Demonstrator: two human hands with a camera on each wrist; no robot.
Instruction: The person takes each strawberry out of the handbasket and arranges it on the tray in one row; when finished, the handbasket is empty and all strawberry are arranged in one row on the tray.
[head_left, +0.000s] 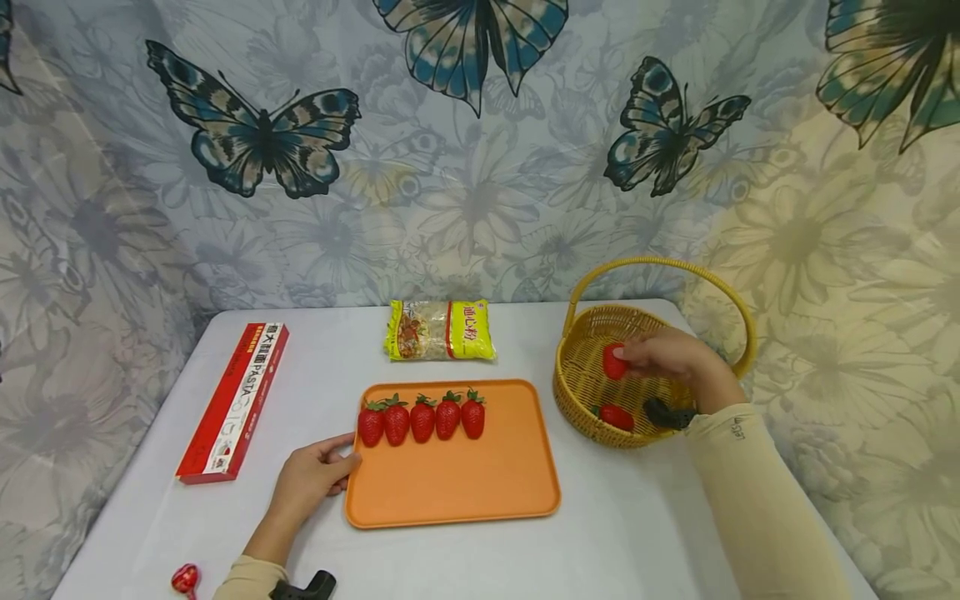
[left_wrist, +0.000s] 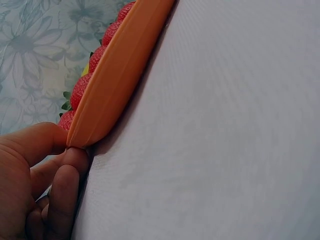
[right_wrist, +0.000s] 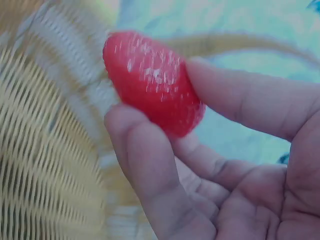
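Note:
In the head view my right hand (head_left: 667, 358) pinches a red strawberry (head_left: 615, 362) between thumb and fingers, over the yellow wicker basket (head_left: 567, 404). The right wrist view shows this strawberry (right_wrist: 150, 80) close up, held at the fingertips. Another strawberry (head_left: 617, 417) lies inside the basket. My left hand (head_left: 313, 475) grips the left rim of the orange tray (head_left: 457, 487), thumb on top and fingers beneath, as the left wrist view also shows. Several strawberries (head_left: 422, 419) with green leaves stand in a row along the tray's back left part.
A yellow bag of dry food (head_left: 440, 331) lies behind the tray. To the left is a long red pasta box (head_left: 234, 404). A small red wrapped lollipop (head_left: 185, 578) sits near the front left. The basket's tall handle (head_left: 660, 260) arches over the right arm's area.

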